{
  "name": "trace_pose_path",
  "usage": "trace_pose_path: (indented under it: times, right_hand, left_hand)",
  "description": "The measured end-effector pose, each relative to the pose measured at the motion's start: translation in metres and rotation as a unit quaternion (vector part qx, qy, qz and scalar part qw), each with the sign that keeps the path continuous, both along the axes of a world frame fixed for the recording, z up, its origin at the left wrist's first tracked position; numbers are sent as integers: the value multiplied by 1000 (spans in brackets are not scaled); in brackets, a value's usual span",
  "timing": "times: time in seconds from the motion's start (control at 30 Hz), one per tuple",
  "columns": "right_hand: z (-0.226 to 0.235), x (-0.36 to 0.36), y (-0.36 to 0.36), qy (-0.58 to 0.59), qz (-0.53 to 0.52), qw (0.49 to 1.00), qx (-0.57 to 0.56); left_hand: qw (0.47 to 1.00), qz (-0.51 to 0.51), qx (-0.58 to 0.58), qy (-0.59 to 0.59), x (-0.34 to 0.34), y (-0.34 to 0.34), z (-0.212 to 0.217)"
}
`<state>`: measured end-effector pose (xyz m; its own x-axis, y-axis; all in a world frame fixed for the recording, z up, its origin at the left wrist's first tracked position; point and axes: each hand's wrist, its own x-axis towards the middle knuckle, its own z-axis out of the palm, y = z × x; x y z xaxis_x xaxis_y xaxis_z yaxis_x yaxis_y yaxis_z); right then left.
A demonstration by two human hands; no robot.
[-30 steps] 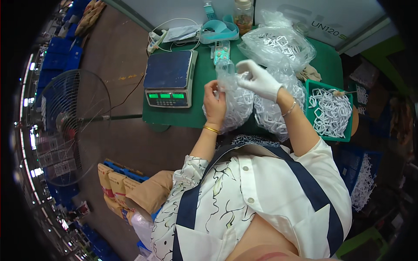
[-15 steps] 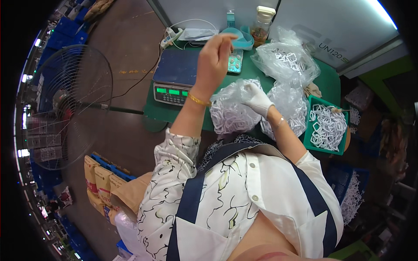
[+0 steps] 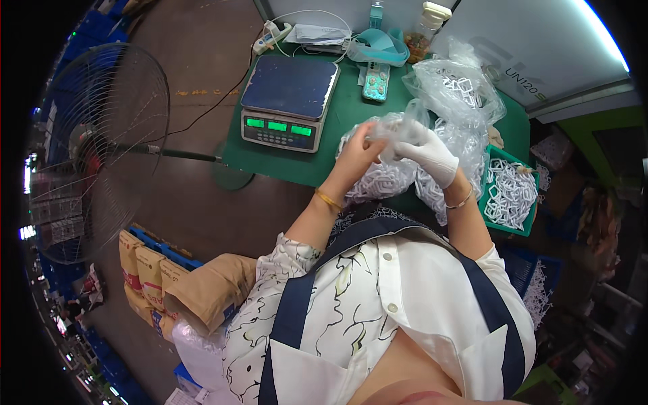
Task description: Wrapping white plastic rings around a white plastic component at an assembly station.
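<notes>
Clear plastic bag [image 3: 378, 172] full of small white plastic frames sits on the green desk [image 3: 337, 121], just in front of the person. In the head view, the bare left hand [image 3: 356, 152] and the white-gloved right hand [image 3: 425, 152] meet at the bag's gathered top, fingers of both closed on the plastic. Left of the bag stands a weighing scale [image 3: 290, 101]. Another filled bag [image 3: 459, 88] lies behind, and a green tray [image 3: 511, 196] of frames sits to the right. A floor fan [image 3: 101, 155] stands far left.
</notes>
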<state>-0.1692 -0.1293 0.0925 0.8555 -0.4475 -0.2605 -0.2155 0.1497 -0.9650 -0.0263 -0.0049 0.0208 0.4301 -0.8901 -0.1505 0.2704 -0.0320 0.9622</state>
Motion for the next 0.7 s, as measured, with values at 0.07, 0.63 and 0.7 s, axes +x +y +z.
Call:
trace_pose_path:
  times: [0.07, 0.63, 0.7]
  right_hand:
    - [-2, -2, -4, -7, -36, 999, -6]
    - [82, 44, -46, -211, -340, 856, -326]
    - [53, 96, -46, -207, -161, 893, -365]
  left_hand:
    - [996, -75, 20, -51, 4, -1, -2]
    - [971, 39, -76, 223, 12, 88, 7]
    - [981, 10, -67, 181, 11, 105, -10]
